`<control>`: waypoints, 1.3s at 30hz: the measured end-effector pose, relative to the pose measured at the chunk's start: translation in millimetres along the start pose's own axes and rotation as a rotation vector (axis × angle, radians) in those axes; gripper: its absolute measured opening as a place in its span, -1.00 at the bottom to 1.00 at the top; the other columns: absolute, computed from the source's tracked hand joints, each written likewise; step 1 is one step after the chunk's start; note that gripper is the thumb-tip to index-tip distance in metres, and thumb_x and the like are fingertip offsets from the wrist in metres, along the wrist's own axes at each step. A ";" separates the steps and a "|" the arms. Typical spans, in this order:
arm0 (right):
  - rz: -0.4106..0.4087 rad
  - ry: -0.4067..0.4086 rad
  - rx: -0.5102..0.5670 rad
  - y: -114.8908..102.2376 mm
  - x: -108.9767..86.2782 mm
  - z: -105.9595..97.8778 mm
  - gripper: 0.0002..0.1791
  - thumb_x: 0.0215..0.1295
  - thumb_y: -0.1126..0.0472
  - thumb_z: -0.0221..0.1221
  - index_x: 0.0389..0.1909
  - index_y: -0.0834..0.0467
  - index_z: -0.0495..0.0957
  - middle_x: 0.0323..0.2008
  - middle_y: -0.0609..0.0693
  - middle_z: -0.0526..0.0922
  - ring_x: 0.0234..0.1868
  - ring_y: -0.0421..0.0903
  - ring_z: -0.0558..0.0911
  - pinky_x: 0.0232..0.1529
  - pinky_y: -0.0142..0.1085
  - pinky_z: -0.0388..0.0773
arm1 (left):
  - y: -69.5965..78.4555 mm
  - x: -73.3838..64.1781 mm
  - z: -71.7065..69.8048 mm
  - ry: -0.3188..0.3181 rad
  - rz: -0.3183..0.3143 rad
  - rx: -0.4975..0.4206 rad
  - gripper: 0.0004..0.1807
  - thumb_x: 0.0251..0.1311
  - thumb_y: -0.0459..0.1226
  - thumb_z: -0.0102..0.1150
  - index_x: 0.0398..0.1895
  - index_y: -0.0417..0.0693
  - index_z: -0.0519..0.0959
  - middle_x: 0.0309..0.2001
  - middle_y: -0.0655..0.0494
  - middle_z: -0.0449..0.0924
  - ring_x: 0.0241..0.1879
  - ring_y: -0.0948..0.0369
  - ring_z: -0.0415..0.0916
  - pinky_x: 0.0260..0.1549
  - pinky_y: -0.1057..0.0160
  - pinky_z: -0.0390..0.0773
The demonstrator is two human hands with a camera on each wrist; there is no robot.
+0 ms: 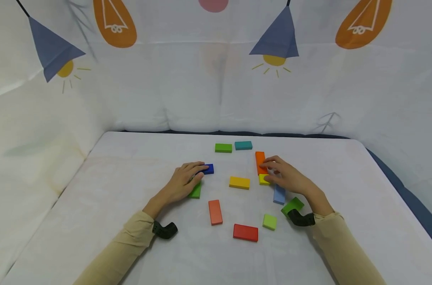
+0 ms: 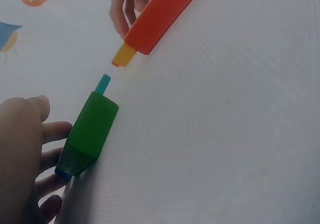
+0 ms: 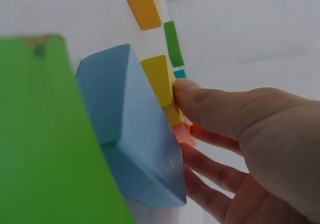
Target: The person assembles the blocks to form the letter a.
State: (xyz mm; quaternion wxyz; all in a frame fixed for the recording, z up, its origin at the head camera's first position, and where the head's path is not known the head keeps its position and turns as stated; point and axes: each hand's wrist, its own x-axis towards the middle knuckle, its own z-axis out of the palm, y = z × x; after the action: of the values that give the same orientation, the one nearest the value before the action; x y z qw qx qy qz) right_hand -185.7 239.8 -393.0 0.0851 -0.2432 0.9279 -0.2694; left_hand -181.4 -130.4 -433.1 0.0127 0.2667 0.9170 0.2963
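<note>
My left hand (image 1: 185, 180) lies with extended fingers over the left part of a dark blue block (image 1: 209, 169). A green block (image 1: 195, 191) sits just below this hand, partly covered by it; the fingers show beyond the green block (image 2: 90, 134) in the left wrist view. My right hand (image 1: 287, 174) touches a yellow block (image 3: 159, 78) with its thumb (image 3: 200, 103), the other fingers spread apart from it. Its index finger reaches the orange block (image 1: 260, 162), which stands end-on to the yellow one. A light blue block (image 1: 279, 194) lies beneath the right palm.
Toward the back are a green block (image 1: 223, 148) and a teal block (image 1: 243, 145). An amber block (image 1: 239, 183) lies between the hands. Nearer are a coral block (image 1: 215, 212), a red block (image 1: 245, 232), a lime block (image 1: 270, 222) and a green block (image 1: 293, 205) by the right wrist.
</note>
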 end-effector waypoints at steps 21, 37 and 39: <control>-0.001 0.010 0.023 0.2 1.2 1.2 -0.58 0.28 0.16 0.19 0.14 0.19 0.48 0.23 0.15 0.33 0.17 0.13 0.41 0.17 0.10 0.40 | -2.0 -0.1 0.9 0.027 0.017 -0.019 -0.53 0.45 0.05 -0.34 0.31 0.22 0.35 0.36 0.16 0.26 0.37 0.09 0.12 0.16 -0.05 0.19; 0.000 0.006 0.053 5.1 3.9 2.0 -0.59 0.28 0.16 0.19 0.14 0.17 0.48 0.24 0.12 0.33 0.18 0.11 0.38 0.17 0.09 0.38 | -3.5 1.4 1.2 0.030 0.019 -0.027 -0.52 0.45 0.06 -0.34 0.31 0.20 0.36 0.36 0.17 0.27 0.36 0.09 0.13 0.17 -0.06 0.18; 0.004 0.004 0.058 5.8 3.8 2.2 -0.58 0.28 0.15 0.19 0.14 0.16 0.48 0.24 0.12 0.32 0.18 0.11 0.38 0.17 0.09 0.39 | -3.6 1.5 1.4 0.029 0.017 -0.027 -0.52 0.45 0.06 -0.34 0.31 0.21 0.36 0.36 0.16 0.27 0.36 0.09 0.13 0.17 -0.06 0.19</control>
State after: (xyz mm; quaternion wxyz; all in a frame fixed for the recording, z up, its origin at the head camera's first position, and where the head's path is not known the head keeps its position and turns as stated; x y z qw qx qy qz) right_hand -190.7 241.2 -398.1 0.0910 -0.2383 0.9203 -0.2965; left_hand -184.2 -131.3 -436.0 0.0004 0.2701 0.9106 0.3128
